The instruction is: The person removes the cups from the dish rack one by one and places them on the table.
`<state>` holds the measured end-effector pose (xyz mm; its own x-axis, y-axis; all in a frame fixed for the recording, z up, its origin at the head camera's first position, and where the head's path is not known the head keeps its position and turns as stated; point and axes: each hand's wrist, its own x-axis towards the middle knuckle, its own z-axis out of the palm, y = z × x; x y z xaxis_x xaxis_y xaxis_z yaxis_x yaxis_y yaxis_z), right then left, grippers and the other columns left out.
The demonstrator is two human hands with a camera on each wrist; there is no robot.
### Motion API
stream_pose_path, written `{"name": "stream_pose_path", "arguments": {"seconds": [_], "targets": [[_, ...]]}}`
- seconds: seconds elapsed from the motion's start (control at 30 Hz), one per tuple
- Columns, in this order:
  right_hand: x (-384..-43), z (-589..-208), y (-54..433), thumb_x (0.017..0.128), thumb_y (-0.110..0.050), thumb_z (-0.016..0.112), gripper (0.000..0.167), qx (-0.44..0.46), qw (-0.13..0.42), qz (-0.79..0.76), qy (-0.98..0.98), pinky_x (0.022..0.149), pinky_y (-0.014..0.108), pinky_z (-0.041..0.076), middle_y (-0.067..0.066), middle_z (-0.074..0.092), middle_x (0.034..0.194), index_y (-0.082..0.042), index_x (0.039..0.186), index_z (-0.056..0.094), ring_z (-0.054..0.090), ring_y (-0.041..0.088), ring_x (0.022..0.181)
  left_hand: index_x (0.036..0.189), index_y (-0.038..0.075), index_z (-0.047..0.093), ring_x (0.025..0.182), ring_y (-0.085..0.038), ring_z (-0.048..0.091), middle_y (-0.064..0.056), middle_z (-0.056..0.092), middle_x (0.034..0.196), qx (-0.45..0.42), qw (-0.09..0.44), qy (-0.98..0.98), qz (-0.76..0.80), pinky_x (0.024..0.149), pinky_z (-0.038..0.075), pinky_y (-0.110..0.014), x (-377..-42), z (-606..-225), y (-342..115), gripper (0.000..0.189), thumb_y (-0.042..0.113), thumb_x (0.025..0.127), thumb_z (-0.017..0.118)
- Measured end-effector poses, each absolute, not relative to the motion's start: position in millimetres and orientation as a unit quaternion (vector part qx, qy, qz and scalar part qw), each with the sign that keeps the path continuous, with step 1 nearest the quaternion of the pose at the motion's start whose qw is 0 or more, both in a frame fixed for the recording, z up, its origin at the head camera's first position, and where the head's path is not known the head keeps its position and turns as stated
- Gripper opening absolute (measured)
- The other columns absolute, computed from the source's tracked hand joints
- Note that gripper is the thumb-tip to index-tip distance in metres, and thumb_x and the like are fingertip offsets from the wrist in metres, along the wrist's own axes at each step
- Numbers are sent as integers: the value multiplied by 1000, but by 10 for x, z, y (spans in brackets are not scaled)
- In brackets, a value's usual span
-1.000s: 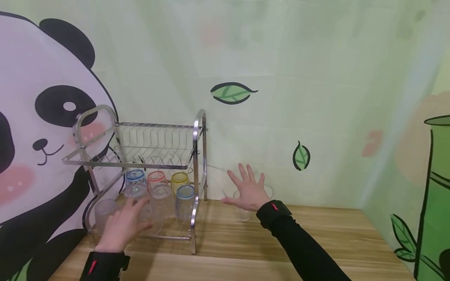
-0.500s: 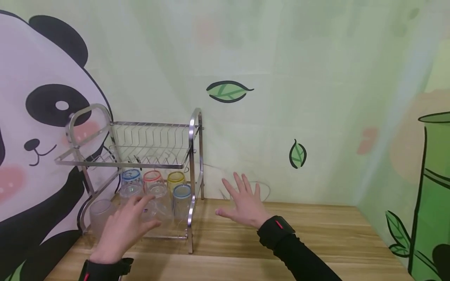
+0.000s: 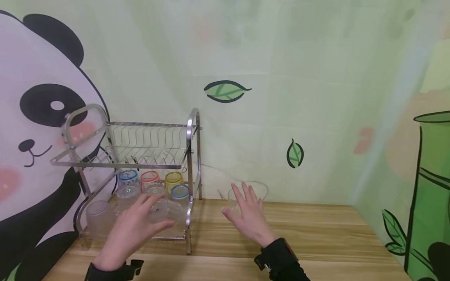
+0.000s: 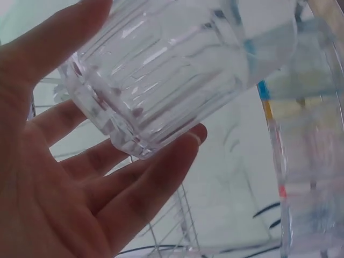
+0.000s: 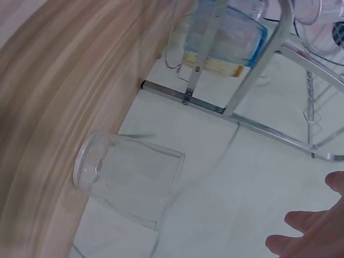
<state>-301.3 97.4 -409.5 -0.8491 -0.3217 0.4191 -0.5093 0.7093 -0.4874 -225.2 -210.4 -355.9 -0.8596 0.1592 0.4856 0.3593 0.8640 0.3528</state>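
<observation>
My left hand (image 3: 128, 234) holds a clear ribbed glass (image 4: 161, 70), tilted, in front of the lower shelf of the metal dish rack (image 3: 131, 166). In the left wrist view its thumb and fingers lie around the thick base end. My right hand (image 3: 250, 218) has its fingers extended and spread, with nothing in it. Behind it another clear glass (image 5: 134, 177) stands upright on the wooden table near the wall; the hand partly covers it in the head view, and they are apart in the right wrist view.
On the lower shelf stand upside-down glasses with a blue rim (image 3: 128, 175), a red rim (image 3: 150, 177) and a yellow rim (image 3: 174, 178), plus several others. A frosted glass (image 3: 100, 218) is at its left end. A thin cord (image 3: 258, 182) runs along the wall.
My left hand has moved right along the rack's front with the clear glass. My right hand has shifted lower, its fingers closer together. The head view has turned slightly.
</observation>
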Motion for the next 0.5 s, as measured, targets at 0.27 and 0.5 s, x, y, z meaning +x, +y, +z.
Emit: {"name": "stream_pose_path", "arguments": {"seconds": [0.27,0.5], "targets": [[-2902,-4104,1032,102,-50,39,65,211,145,380,-889,111,67,1,15,10,161,-22,158,18,-1,34,147,135,13,53,107,-35,60,-14,56,131,-159,204,-922,-288,84,51,-56,-2306,-3593,-1895,77,48,73,82],[-2838,-4119,1039,106,-40,33,57,216,148,457,-850,110,67,5,20,14,160,-16,157,21,7,38,146,137,12,51,109,-38,58,-16,54,133,-142,198,-923,-297,86,48,-61,-2317,-3549,-1764,78,46,74,83]]}}
